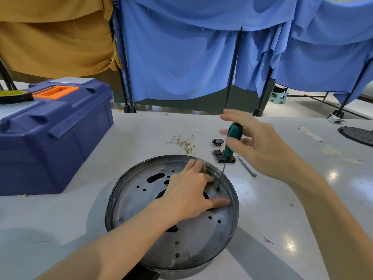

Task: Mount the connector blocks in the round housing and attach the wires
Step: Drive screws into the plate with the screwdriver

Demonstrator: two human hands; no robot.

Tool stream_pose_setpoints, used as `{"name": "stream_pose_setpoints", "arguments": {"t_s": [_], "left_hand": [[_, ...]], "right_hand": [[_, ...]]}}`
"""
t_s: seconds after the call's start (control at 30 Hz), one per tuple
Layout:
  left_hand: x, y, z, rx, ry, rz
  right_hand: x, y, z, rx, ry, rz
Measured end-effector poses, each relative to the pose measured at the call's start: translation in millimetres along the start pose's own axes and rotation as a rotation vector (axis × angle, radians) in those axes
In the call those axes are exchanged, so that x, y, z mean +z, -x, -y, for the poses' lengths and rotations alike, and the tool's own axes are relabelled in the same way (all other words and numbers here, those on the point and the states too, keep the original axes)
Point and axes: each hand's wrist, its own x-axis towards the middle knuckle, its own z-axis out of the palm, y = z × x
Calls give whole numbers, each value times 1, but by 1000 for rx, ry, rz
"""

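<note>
Where the left hand (187, 195) rests, a screwdriver (234, 131) stands inside the round housing (201, 239).

Left hand (189, 190) palm-down, thumb out; right hand (260, 144) raised, pinching screwdriver (234, 134).

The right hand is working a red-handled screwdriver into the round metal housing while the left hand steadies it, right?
Only the colour is wrong: the head view shows a green-handled screwdriver. The right hand holds it, tip in the round grey metal housing, which the left hand steadies.

Blue curtains (181, 57) behind pale table (302, 199), tan cloth (50, 43)
</note>
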Motion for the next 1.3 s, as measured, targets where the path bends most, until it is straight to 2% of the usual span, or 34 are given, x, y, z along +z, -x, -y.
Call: {"name": "stream_pose_setpoints", "arguments": {"t_s": [0.07, 0.23, 0.33, 0.47, 0.6, 0.67, 0.77, 0.87, 1.07, 1.17, 1.3], "left_hand": [[0, 0, 0, 4, -3, -3], [0, 0, 1, 10, -15, -9], [0, 0, 1, 0, 0, 0], [-1, 0, 0, -3, 4, -2], [-1, 0, 0, 1, -5, -3], [-1, 1, 0, -1, -5, 2], [0, 1, 0, -11, 10, 4], [0, 0, 0, -14, 9, 6], [0, 1, 1, -5, -3, -9], [0, 1, 1, -5, 9, -6], [0, 1, 1, -5, 10, 3]], "right_hand": [[-5, -1, 1, -28, 11, 12], [5, 3, 8, -8, 106, -176], [4, 0, 2, 6, 147, -124], [0, 0, 2, -31, -3, -34], [7, 3, 8, -81, 108, -171], [8, 3, 9, -36, 177, -209], [2, 3, 4, -19, 226, -131], [-4, 5, 6, -25, 118, -33], [6, 6, 19, -61, 202, -138], [1, 4, 14, -19, 339, -109], [-4, 5, 9, -2, 258, -61]]}}
